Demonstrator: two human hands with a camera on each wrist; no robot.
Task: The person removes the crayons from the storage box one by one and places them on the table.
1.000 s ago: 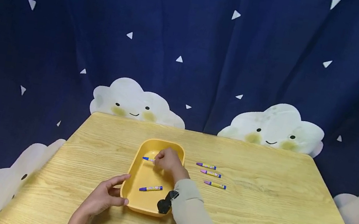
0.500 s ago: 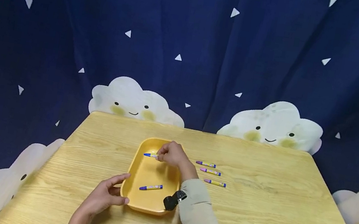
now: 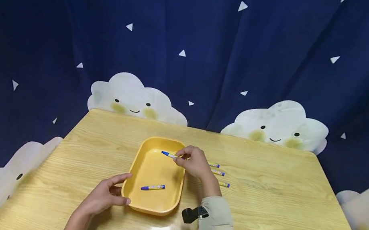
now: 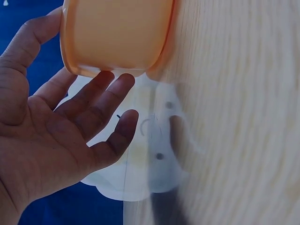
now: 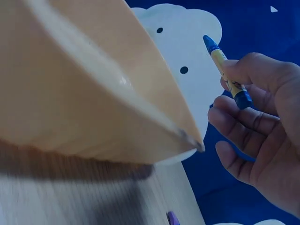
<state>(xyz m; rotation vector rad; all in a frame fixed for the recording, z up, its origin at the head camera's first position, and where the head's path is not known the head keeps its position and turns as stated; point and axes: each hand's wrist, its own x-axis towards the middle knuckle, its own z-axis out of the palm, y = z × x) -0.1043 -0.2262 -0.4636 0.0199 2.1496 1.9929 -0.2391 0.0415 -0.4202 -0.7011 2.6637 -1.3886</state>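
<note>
A yellow tray (image 3: pixel 157 167) stands on the table, its left near corner held by my left hand (image 3: pixel 102 197), thumb and fingers spread at the rim. In the left wrist view some of those fingers (image 4: pixel 124 86) reach beneath the tray's edge. My right hand (image 3: pixel 196 165) pinches a blue crayon (image 3: pixel 168 154) between thumb and finger, over the tray's far right rim. The right wrist view shows the crayon's yellow wrapper and blue end cap (image 5: pixel 243 99), with the other fingers loosely bent. A dark blue crayon (image 3: pixel 153 187) lies inside the tray.
Three crayons lie right of the tray, partly hidden by my right hand: a far one (image 3: pixel 214 165), a middle one (image 3: pixel 219 173) and a near one (image 3: pixel 224 185). The wooden table (image 3: pixel 281 212) backs onto a dark blue curtain (image 3: pixel 171 19) with white clouds.
My right hand has lifted the blue crayon from the tray floor and moved it right toward the rim. The left hand stays at the tray's corner. The head view has tilted slightly.
</note>
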